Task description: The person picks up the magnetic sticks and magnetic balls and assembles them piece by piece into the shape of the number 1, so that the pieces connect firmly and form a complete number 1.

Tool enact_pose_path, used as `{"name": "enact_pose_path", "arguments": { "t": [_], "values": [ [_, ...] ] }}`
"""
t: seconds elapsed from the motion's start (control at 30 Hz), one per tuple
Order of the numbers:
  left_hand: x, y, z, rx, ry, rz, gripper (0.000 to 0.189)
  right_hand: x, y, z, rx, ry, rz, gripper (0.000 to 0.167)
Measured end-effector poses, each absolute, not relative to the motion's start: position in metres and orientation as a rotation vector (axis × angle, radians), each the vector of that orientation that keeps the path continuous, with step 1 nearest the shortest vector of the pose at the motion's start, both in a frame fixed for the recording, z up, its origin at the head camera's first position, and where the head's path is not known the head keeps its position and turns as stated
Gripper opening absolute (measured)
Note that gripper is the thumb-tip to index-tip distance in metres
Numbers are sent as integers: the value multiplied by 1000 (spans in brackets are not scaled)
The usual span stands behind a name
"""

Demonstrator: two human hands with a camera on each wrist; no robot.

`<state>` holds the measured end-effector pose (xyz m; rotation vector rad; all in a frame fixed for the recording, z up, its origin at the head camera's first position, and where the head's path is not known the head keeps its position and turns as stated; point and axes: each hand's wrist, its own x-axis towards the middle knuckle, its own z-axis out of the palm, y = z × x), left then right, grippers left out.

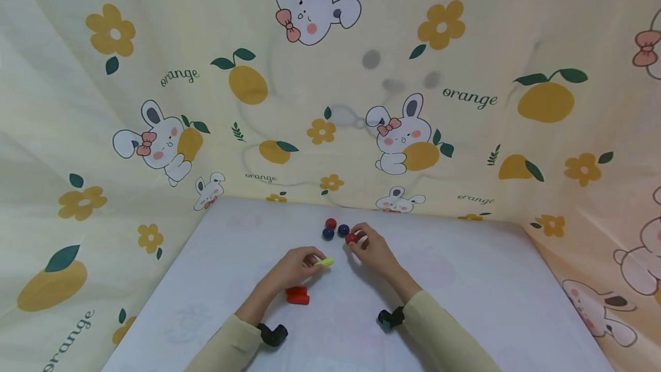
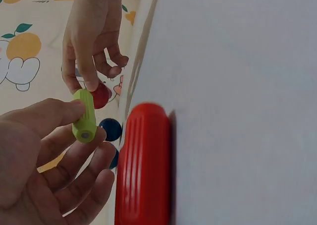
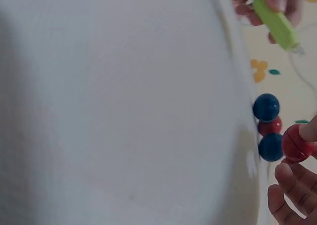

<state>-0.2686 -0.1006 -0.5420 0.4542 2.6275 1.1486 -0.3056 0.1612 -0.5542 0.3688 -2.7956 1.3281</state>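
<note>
In the head view my left hand [image 1: 295,268] pinches a yellow-green ridged rod [image 1: 325,262] between thumb and fingers. A small round greyish spot marks the rod's near end in the left wrist view. My right hand [image 1: 377,254] grips a red ball [image 3: 296,143] with a thin seam around it. Just beyond sit another red ball [image 1: 330,223] and two dark blue balls [image 1: 327,234], clustered together. Whether the held ball touches the nearest blue ball [image 3: 271,146] I cannot tell. Two red ridged rods [image 1: 298,299] lie side by side below my left hand.
A white-covered table [image 1: 465,291] carries everything. Behind it and at both sides hangs a cream curtain [image 1: 320,73] printed with rabbits, oranges and flowers. Each wrist wears a small black device, one at the left wrist [image 1: 273,334] and one at the right wrist [image 1: 391,318].
</note>
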Motion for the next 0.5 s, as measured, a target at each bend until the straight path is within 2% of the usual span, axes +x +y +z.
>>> {"name": "enact_pose_path", "arguments": {
  "t": [0.17, 0.37, 0.5],
  "values": [
    [-269, -91, -542, 492, 2644, 1141, 27, -302, 172, -552, 298, -2721, 1426, 43],
    [-267, -81, -539, 472, 2652, 1127, 29, -300, 184, -554, 219, -2663, 1546, 35],
    [-263, -74, -537, 450, 2652, 1130, 30, -293, 190, -556, 205, -2637, 1661, 37]
  ]
}}
